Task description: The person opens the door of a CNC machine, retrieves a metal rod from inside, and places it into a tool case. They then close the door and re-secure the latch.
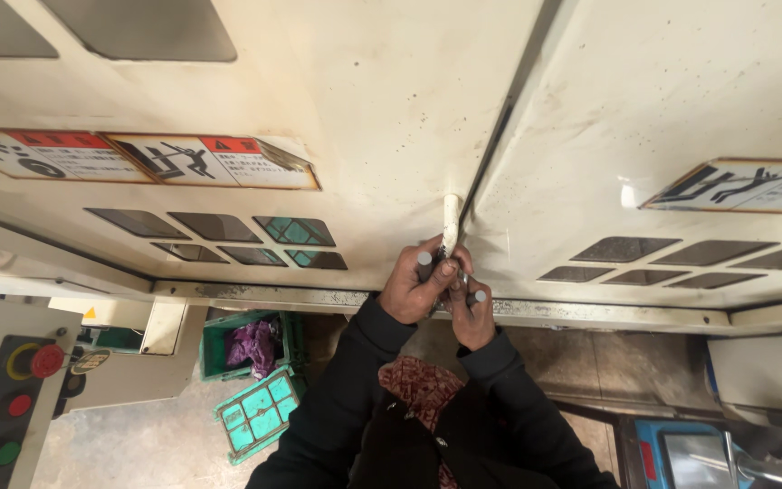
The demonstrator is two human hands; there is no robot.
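Observation:
Two cream machine doors [382,100] meet at a dark seam, and a white upright handle [451,210] sits beside that seam. My left hand [416,288] is closed at the handle's lower end, with a small grey metal cylinder [424,258] sticking out between its fingers. My right hand [471,315] is pressed against the left one just below the seam. It is closed on a second grey metal cylinder [480,296]. Both arms wear dark sleeves, and the fingers hide the rest of each cylinder.
A control panel [11,398] with a red mushroom button and red and green lamps stands at lower left. On the concrete floor are a green crate [213,349] holding purple cloth and a green grid lid [260,412]. A blue machine part [681,453] is at lower right.

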